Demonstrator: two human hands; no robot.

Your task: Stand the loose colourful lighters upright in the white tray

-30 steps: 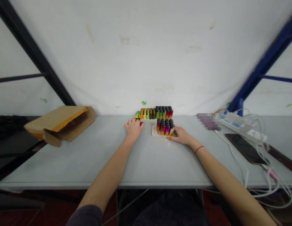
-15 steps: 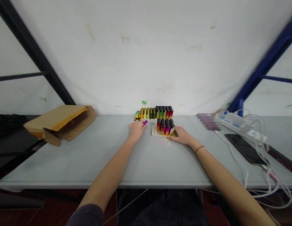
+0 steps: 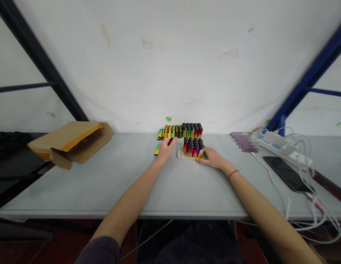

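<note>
Magenta lighter: slim glossy plastic body, tilted up and away from the person, with its lower end pinched among the left hand's fingertips and its top end sticking out clear of them

Left hand: palm down, fingers drawn nearly shut around the lighter, just left of the tray

Right hand: fingers stretched out flat and open, holding nothing, their tips at the near right corner of the tray; a thin red thread band circles the wrist

White tray: shallow and dimpled, carrying a compact block of upright lighters with black caps and glossy red, pink and yellow bodies

Yellow-green lighter: lying flat on the worktop, just left of the left hand, not touching it

Back row of lighters: upright and side by side, black or metal-topped, shading from yellow through green to red, behind the tray

Worktop: smooth pale grey surface

Right side: white power strip, black smartphone, tangled white cables

Left side: brown kraft envelope with an orange inner edge, its flap open
</note>
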